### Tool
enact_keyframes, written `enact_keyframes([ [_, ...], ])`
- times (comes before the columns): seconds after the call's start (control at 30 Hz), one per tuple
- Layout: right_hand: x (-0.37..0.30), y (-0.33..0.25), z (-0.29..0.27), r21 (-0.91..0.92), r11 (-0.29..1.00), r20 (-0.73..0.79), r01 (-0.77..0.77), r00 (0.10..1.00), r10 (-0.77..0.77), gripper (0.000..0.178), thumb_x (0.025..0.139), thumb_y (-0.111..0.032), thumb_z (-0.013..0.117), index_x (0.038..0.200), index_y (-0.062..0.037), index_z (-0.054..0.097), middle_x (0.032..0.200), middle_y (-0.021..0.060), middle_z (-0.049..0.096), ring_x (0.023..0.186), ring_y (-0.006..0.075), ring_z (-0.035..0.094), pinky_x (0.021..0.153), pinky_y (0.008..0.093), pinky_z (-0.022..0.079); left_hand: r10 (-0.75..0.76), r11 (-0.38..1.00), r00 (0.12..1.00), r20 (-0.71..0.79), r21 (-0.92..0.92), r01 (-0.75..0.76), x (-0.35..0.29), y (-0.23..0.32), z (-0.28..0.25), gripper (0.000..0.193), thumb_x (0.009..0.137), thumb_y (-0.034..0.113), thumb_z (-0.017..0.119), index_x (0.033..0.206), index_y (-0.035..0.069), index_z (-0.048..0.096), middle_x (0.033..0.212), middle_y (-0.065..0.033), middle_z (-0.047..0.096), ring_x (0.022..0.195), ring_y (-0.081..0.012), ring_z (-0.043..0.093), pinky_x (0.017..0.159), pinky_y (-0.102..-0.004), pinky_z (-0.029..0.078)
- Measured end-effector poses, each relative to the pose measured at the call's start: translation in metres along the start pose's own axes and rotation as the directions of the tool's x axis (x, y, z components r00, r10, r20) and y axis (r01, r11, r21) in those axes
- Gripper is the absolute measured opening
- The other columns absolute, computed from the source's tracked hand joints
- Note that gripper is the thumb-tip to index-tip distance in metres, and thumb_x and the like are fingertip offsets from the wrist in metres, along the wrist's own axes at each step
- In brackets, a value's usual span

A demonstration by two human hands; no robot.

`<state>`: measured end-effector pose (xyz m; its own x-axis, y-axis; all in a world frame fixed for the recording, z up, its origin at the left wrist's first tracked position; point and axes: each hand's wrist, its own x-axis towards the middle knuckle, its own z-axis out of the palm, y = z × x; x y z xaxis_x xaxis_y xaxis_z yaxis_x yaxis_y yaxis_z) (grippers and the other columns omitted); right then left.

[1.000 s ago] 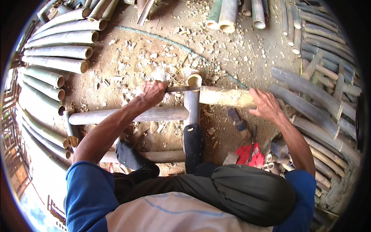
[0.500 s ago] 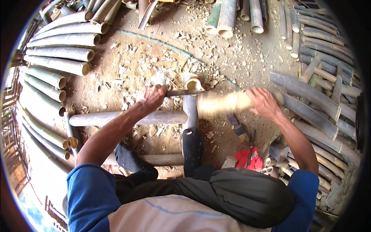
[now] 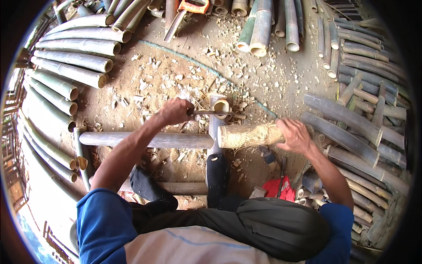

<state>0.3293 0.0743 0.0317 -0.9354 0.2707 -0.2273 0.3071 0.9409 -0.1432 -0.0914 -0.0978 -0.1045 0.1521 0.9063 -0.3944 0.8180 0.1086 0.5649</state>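
Note:
My left hand (image 3: 176, 111) is closed round the handle of a long knife (image 3: 213, 113). Its narrow dark blade points right, across the open end of an upright bamboo post (image 3: 215, 125). Just below the blade and to its right lies a pale, shaved length of bamboo (image 3: 248, 136) with a rough, fibrous surface, roughly level. Its left end reaches the post. My right hand (image 3: 293, 134) grips this piece near its right end, fingers over the top. Knife and piece appear apart.
A horizontal bamboo pole (image 3: 147, 140) joins the post from the left. Bamboo lengths lie stacked at left (image 3: 74, 64), far side and right (image 3: 343, 108). Chips cover the ground around a green rope (image 3: 193, 61). An orange-handled saw (image 3: 176, 25) is at the far side; red cloth (image 3: 285, 190) lies near my knee.
The shaved bamboo was blurred by motion and now shows sharply, lower and slightly left, with my right hand also lower. The saw's orange handle shows more fully as the view shifts.

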Motion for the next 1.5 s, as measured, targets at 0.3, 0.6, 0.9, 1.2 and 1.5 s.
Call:
enact_keyframes([
  [0.3, -0.010, -0.066, -0.006, 0.747, 0.556, -0.053, -0.365, 0.801, 0.597, 0.067, 0.075, -0.027, 0.084, 0.126, 0.0028, 0.053, 0.113, 0.0185, 0.066, 0.104, 0.0291, 0.064, 0.094, 0.0398, 0.049, 0.134, 0.983, 0.991, -0.006, -0.126, -0.133, 0.010, -0.004, -0.023, 0.029, 0.095, 0.044, 0.070, 0.093, 0.017, 0.081, 0.065, -0.0004, 0.068, 0.053, -0.0124, 0.056, 0.050, -0.0345, 0.046],
  [0.6, -0.005, -0.081, 0.016, 0.903, 0.364, -0.069, -0.228, 0.759, 0.647, 0.069, 0.080, -0.028, 0.082, 0.132, 0.0033, 0.050, 0.117, 0.0136, 0.064, 0.107, 0.0215, 0.061, 0.097, 0.0372, 0.048, 0.102, 0.995, 0.982, -0.160, 0.014, -0.101, 0.016, -0.009, -0.007, 0.047, 0.100, 0.053, 0.058, 0.089, 0.013, 0.079, 0.052, 0.0011, 0.057, 0.039, -0.0099, 0.039, 0.037, -0.0313, 0.035],
  [0.9, 0.016, -0.078, -0.011, 0.642, 0.536, 0.157, -0.548, 0.779, 0.608, 0.077, 0.076, -0.024, 0.082, 0.135, 0.0099, 0.045, 0.125, 0.0261, 0.061, 0.116, 0.0329, 0.063, 0.101, 0.0425, 0.051, 0.008, 0.996, 0.995, -0.095, 0.085, 0.000, 0.024, -0.013, -0.011, 0.048, 0.099, 0.055, 0.058, 0.094, 0.012, 0.079, 0.052, 0.0012, 0.056, 0.039, -0.0084, 0.035, 0.037, -0.0296, 0.034],
  [1.2, 0.002, -0.058, 0.033, 0.458, 0.629, 0.175, -0.627, 0.758, 0.628, 0.083, 0.071, -0.032, 0.082, 0.133, 0.0098, 0.046, 0.121, 0.0255, 0.063, 0.103, 0.0349, 0.066, 0.093, 0.0470, 0.055, -0.068, 0.997, 0.996, 0.062, 0.034, 0.066, 0.029, 0.004, -0.026, 0.054, 0.096, 0.063, 0.052, 0.098, 0.015, 0.077, 0.053, 0.0062, 0.047, 0.043, -0.0058, 0.029, 0.039, -0.0265, 0.029],
  [1.5, 0.013, -0.074, 0.034, 0.534, 0.419, 0.443, -0.734, 0.665, 0.601, 0.076, 0.077, -0.035, 0.079, 0.132, 0.0075, 0.048, 0.116, 0.0246, 0.063, 0.113, 0.0347, 0.062, 0.096, 0.0448, 0.053, -0.084, 0.996, 0.980, 0.178, 0.006, 0.084, 0.039, -0.006, -0.028, 0.057, 0.095, 0.063, 0.055, 0.084, 0.010, 0.075, 0.057, -0.0006, 0.058, 0.044, -0.0095, 0.044, 0.042, -0.0349, 0.038],
])
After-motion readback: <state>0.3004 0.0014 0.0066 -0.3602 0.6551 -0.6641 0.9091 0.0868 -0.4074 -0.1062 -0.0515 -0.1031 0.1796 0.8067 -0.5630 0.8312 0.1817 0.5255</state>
